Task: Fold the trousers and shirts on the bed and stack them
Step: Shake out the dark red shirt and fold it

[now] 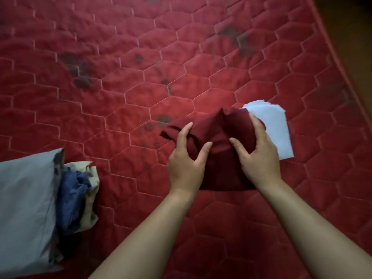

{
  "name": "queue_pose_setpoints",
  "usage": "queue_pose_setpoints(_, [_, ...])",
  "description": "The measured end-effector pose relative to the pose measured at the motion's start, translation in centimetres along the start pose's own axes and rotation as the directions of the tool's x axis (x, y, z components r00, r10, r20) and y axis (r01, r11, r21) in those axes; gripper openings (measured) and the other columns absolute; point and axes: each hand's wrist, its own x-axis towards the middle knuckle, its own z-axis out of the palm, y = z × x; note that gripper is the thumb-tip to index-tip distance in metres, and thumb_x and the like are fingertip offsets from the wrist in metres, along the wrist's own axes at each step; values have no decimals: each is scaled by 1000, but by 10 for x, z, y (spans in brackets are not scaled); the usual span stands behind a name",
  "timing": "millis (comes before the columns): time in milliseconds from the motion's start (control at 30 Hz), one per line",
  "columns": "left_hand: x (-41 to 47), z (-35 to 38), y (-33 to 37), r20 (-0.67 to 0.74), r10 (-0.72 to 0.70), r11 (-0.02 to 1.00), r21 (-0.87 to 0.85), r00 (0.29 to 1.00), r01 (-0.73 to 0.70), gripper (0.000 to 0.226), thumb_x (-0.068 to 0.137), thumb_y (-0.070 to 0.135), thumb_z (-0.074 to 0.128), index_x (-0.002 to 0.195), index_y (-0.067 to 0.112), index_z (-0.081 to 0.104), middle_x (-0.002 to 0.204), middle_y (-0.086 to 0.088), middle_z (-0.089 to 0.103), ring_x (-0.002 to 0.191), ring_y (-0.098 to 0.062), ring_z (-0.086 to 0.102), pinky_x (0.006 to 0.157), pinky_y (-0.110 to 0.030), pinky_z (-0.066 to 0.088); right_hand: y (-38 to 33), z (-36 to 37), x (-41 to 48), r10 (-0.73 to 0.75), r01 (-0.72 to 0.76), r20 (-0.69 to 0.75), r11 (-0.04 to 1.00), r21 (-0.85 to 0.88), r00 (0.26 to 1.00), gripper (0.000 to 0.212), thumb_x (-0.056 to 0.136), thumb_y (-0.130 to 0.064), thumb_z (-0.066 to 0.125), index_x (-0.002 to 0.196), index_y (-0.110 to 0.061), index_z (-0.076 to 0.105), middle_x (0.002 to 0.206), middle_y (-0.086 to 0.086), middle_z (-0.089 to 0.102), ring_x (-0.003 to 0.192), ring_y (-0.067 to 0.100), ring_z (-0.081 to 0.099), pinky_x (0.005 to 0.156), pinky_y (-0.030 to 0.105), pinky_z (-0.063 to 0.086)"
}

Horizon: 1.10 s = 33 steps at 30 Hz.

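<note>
Left hand (186, 166), right hand (259, 156) gripping garment (219, 131) sides

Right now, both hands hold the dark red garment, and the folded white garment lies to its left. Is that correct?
No. The head view shows the folded white garment to the right of the dark red garment, which the left hand and right hand do hold.

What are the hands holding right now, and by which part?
Both hold the bundled dark red garment: the left hand grips its left side, the right hand its right side, thumbs on top near the middle.
</note>
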Motion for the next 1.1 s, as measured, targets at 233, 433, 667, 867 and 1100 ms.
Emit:
queue_pose_setpoints(233, [3, 83, 17, 67, -5, 993, 120, 998, -3, 64, 81, 48, 61, 136, 43, 29, 118, -10, 56, 107, -24, 54, 88, -26, 41, 64, -45, 58, -20, 27, 42, 986, -166, 999, 71, 84, -50, 58, 144, -42, 20, 134, 16, 44, 125, 32, 43, 95, 36, 41])
queue_pose_setpoints(433, [10, 119, -20, 60, -183, 787, 607, 981, 109, 71, 85, 62, 40, 143, 45, 5, 152, -12, -6, 141, -33, 0, 107, -60, 17, 113, -14, 70, 88, -54, 55, 889, -454, 995, 67, 89, -52, 46, 147, -35, 16, 149, 22, 15, 136, 39, 18, 103, 57, 27])
queue_pose_setpoints(667, [22, 147, -22, 269, 231, 653, 670, 935, -354, 56, 89, 56, 35, 142, 47, 20, 156, -5, 9, 143, -22, 0, 109, -55, 6, 125, 5, 75, -200, 192, 21, 898, -395, 980, 58, 87, -45, 53, 141, -31, 37, 151, 16, 18, 139, 36, 16, 106, 56, 23])
queue_pose_setpoints(867, [45, 161, -33, 350, 106, 635, 696, 931, -334, 54, 89, 58, 23, 141, 53, 10, 158, 3, 0, 144, -16, -2, 112, -49, -1, 147, -3, 100, -38, 82, 115, 909, -409, 993, 60, 89, -57, 40, 144, -40, 24, 153, 15, 15, 137, 34, 19, 107, 49, 25])
queue_pose_setpoints(1100, [37, 139, -32, 110, 78, 699, 703, 991, -133, 52, 91, 52, 33, 141, 40, 28, 155, -4, 14, 143, -25, 8, 108, -59, 10, 124, -18, 99, -70, -27, -238, 924, -382, 969, 52, 88, -46, 50, 137, -33, 40, 134, 21, 38, 118, 37, 37, 88, 55, 36])
